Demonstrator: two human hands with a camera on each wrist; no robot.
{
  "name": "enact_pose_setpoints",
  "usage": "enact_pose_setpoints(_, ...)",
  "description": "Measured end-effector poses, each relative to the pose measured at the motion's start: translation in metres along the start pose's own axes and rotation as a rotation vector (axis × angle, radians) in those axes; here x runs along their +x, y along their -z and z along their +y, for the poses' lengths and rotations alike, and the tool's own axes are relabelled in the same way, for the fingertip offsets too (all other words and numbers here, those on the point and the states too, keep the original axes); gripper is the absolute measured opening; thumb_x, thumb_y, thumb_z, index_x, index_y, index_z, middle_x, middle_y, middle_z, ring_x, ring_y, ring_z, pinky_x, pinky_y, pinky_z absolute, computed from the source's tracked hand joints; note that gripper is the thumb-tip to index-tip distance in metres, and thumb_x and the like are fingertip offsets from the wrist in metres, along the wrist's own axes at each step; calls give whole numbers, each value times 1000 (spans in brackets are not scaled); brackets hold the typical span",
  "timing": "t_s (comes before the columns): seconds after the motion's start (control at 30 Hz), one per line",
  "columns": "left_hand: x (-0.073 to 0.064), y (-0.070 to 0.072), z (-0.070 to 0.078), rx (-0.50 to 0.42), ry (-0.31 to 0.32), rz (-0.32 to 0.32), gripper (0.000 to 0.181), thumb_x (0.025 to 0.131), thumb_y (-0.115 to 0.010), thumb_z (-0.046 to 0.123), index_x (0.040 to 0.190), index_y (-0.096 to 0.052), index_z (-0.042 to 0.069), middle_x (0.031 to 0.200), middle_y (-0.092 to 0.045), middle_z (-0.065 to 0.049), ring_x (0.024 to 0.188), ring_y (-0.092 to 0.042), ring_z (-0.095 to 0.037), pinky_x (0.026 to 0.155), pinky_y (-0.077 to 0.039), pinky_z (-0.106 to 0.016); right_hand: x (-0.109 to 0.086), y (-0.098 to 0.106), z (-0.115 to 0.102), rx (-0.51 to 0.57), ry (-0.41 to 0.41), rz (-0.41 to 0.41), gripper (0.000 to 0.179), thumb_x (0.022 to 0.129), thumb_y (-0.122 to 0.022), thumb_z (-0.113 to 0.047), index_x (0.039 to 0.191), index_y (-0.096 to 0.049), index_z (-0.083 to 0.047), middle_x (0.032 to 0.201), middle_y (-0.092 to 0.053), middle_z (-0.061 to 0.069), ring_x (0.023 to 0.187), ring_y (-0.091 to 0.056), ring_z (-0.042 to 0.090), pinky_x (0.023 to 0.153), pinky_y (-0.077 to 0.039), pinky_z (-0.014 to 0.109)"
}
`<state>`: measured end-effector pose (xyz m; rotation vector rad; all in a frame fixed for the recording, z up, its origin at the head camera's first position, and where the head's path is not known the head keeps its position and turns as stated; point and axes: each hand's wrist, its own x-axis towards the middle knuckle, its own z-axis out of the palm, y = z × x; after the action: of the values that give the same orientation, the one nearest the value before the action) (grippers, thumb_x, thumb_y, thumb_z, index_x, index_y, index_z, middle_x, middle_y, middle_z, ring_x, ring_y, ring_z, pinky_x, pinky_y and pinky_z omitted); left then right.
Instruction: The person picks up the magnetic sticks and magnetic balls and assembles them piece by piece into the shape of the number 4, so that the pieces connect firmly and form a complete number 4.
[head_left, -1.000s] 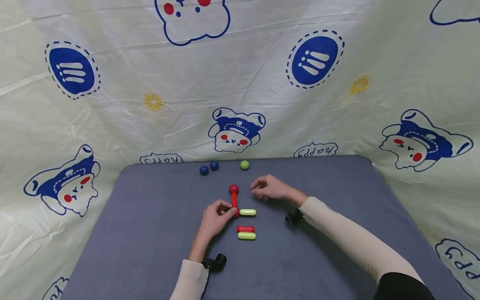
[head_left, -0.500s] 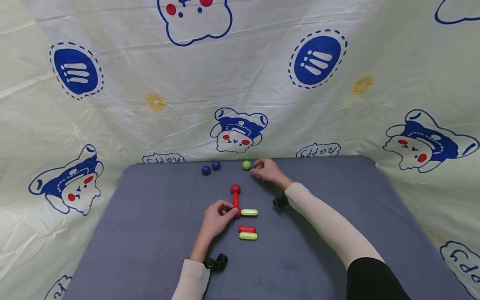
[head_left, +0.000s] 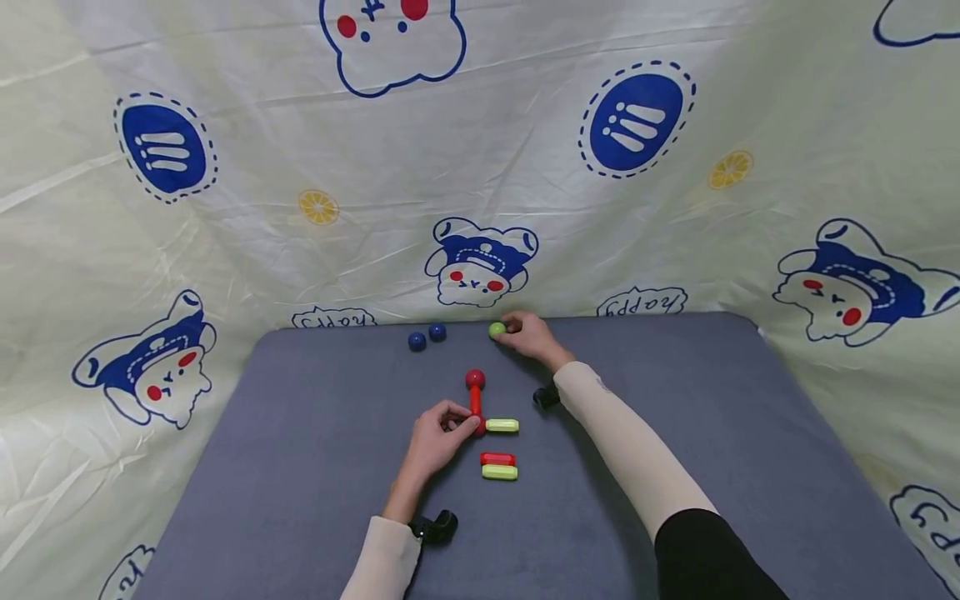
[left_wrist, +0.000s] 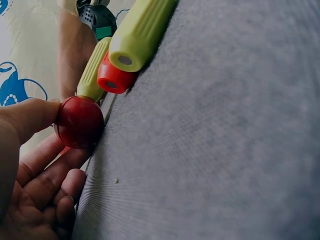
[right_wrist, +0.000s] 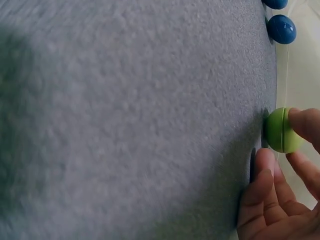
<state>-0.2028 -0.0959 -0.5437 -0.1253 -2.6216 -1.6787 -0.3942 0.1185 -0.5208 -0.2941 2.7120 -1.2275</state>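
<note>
Between thumb and fingers, my left hand (head_left: 437, 435) pinches a red ball (left_wrist: 80, 122) at the near end of a red rod (head_left: 476, 403). Another red ball (head_left: 475, 379) caps that rod's far end. A yellow-green rod (head_left: 502, 426) sticks out to the right from the held ball. At the table's far edge, my right hand (head_left: 529, 337) has its thumb and a finger on a green ball (right_wrist: 278, 129), which has a seam round its middle. In the right wrist view the ball sits between them, close to the cloth.
Two blue balls (head_left: 417, 341) lie near the back edge, left of the green one. A loose red rod (head_left: 498, 458) and a yellow-green rod (head_left: 499, 472) lie side by side nearer me. Behind the grey table (head_left: 322, 467) hangs a printed curtain (head_left: 375, 167).
My right hand has moved away from me to the back of the table and taken hold of the green ball. The left hand stays on the red ball.
</note>
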Motion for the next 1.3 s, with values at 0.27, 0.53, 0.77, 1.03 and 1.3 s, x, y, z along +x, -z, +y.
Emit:
enact_pose_setpoints(0.27, 0, 0, 1, -7, -3, -8, 19, 93, -76, 31, 102, -74, 15, 91, -70, -2, 78, -55, -13, 67, -42, -24, -6, -2, 2, 0, 5, 29, 41, 97, -72, -26, 128, -66, 1, 121, -69, 19, 107, -63, 29, 89, -54, 39)
enact_pose_setpoints(0.53, -1, 0, -4, 3, 0, 3, 20, 94, -76, 32, 102, -74, 14, 92, -71, -2, 78, -55, -12, 68, -42, -24, -29, -7, 0, 54, 16, -55, 41, 96, -74, -26, 127, -67, -1, 117, -70, 17, 90, -69, 20, 76, -54, 28)
enact_pose_setpoints(0.77, 1, 0, -1, 5, 6, 6, 20, 93, -77, 34, 102, -74, 16, 92, -71, -1, 80, -55, -12, 70, -41, -24, -56, -3, 5, 86, 62, -77, 40, 95, -74, -28, 125, -69, -3, 112, -70, 14, 82, -66, 16, 70, -52, 28)
enact_pose_setpoints(1.03, -1, 1, 0, 5, 20, 0, 21, 93, -77, 33, 102, -74, 15, 93, -71, -2, 81, -55, -13, 70, -42, -25, -89, -7, 12, 145, 103, -31, 35, 94, -76, -22, 123, -69, -3, 109, -72, 14, 80, -66, 15, 68, -52, 28)
enact_pose_setpoints(1.3, -1, 0, -2, 10, 11, 0, 20, 93, -77, 33, 102, -74, 16, 93, -71, -1, 79, -55, -12, 70, -43, -25, -116, -14, 9, 207, 57, 44, 33, 94, -75, -15, 123, -65, -3, 110, -70, 18, 73, -68, 15, 62, -50, 29)
